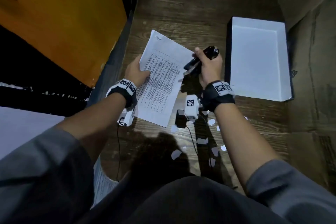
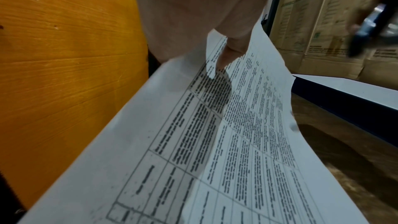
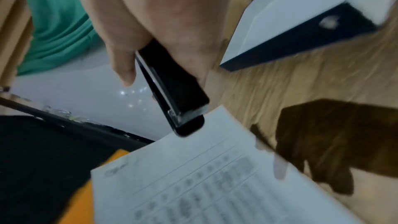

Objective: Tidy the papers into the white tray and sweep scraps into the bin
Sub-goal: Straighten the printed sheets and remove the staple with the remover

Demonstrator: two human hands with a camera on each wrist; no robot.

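Papers (image 1: 160, 78), a printed table on top, are held off the wooden tabletop (image 1: 181, 5) by the left hand (image 1: 135, 72), thumb curled over the near-left edge; the left-wrist view shows at least two sheets fanned apart under that thumb. The right hand (image 1: 209, 65) is wrapped round a black stapler (image 1: 198, 62), its nose just at the sheets' right edge; in the right-wrist view the stapler's mouth (image 3: 187, 125) sits just off the top corner of the page, not yet over it. Likely step: fastening the sheets before they go to the white tray (image 1: 258, 60), which lies well to the right, nothing visible inside. To do it well, I judge: square the fanned edges first, feed the corner fully into the mouth, keep the left thumb clear, squeeze once, then set the stapler down to free that hand. Torn scraps (image 1: 201, 141) lie scattered on the tabletop nearer the body, under and between the forearms, untouched. Hard to make out: sheet count, print too blurred to read, whether the stapler's mouth is parted. No bin is identifiable; cardboard (image 1: 312, 60) at right and an orange panel (image 1: 63, 14) at left border the surface. Some scraps may be hidden in the arms' shadow.
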